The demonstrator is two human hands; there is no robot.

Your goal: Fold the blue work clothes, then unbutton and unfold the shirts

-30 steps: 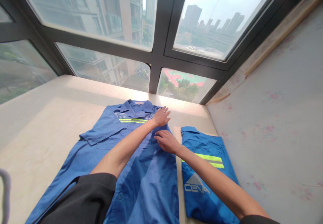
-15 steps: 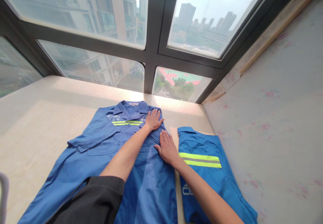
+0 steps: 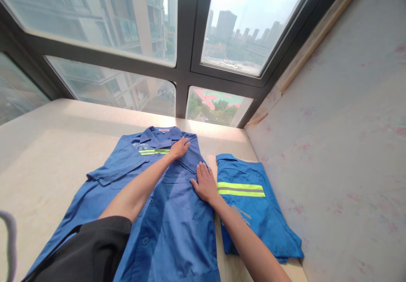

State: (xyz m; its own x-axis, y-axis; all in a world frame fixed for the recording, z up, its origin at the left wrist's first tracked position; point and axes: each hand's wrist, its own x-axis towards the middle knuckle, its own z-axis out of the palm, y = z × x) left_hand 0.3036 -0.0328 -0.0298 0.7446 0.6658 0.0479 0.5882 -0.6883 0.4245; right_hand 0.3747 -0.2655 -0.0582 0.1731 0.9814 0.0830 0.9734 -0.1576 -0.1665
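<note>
A blue work jacket [image 3: 173, 222] lies spread on the pale surface, front up, with its collar toward the window and a yellow reflective stripe across the chest. Its short sleeves are laid over the front. My left hand [image 3: 179, 148] rests on the upper chest near the collar, fingers extended and thumb apart, holding nothing. Flat on the jacket's right edge, just below the sleeve hem, is my right hand [image 3: 204, 183], open with its thumb out. Folded blue work trousers [image 3: 244, 218] with a yellow-and-grey reflective band lie to the right of the jacket.
Dark-framed windows [image 3: 184, 62] rise behind the far edge of the pale ledge [image 3: 69, 142]. A flower-patterned wall [image 3: 342, 155] closes off the right side. Part of a grey curved tube [image 3: 12, 244] shows at the lower left.
My left hand has slid from the jacket's shoulder area toward the collar and middle of the chest, its fingers less spread. My right hand stays flat near the sleeve hem. The view has shifted slightly.
</note>
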